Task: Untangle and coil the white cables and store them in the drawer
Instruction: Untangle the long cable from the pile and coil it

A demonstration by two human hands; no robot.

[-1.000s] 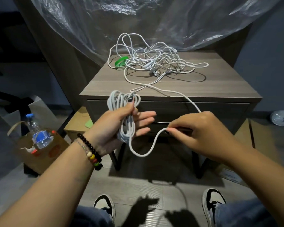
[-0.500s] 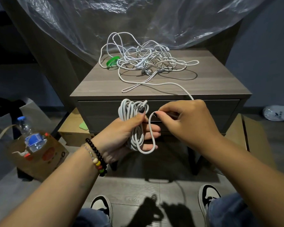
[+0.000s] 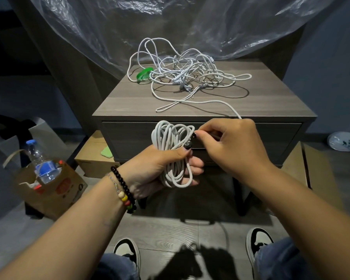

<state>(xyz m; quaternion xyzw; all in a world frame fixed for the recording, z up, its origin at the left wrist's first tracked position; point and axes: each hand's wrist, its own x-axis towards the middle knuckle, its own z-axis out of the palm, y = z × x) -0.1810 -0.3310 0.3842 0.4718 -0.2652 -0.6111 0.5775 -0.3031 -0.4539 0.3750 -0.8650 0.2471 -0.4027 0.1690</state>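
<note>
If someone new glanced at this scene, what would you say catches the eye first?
First, the white coil gripped in the left hand before the closed drawer, with the right hand pinching its free strand. Behind it, the tangled cables sprawl across the nightstand, beside a green band.

Cable tangle (image 3: 187, 76) on nightstand (image 3: 271, 104) top toward back, drawer (image 3: 129, 136) below, both hands with coil (image 3: 173, 154) before drawer, bag (image 3: 55, 188) with bottle (image 3: 41, 162) on floor left.
</note>
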